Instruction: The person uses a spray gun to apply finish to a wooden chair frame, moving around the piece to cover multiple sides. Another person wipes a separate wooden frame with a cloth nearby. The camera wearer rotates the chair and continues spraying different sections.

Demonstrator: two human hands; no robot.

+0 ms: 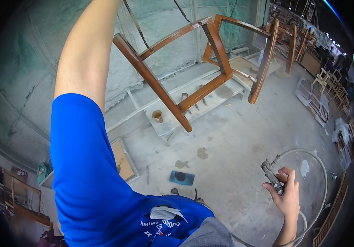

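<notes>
At the lower right, my right hand (287,198) is closed round a metal spray gun (273,178), its head tilted up and to the left. A pale hose (325,177) joins the gun and loops down past my forearm. My left arm stretches up past the top edge, so the left hand is out of sight. Ahead of me a glossy brown wooden chair frame (154,82) hangs from thin hooks. Beyond it, to the right, a second brown wooden frame (263,66) also hangs. The spray gun is well apart from both frames.
Behind the frames, a low white bench (166,123) bears a small brown cup (157,115) and several metal cylinders. A blue rectangular sheet (181,178) lies on the stained floor near my feet. Wooden chair frames (329,84) stand at far right; a dusty booth wall (24,82) rises at left.
</notes>
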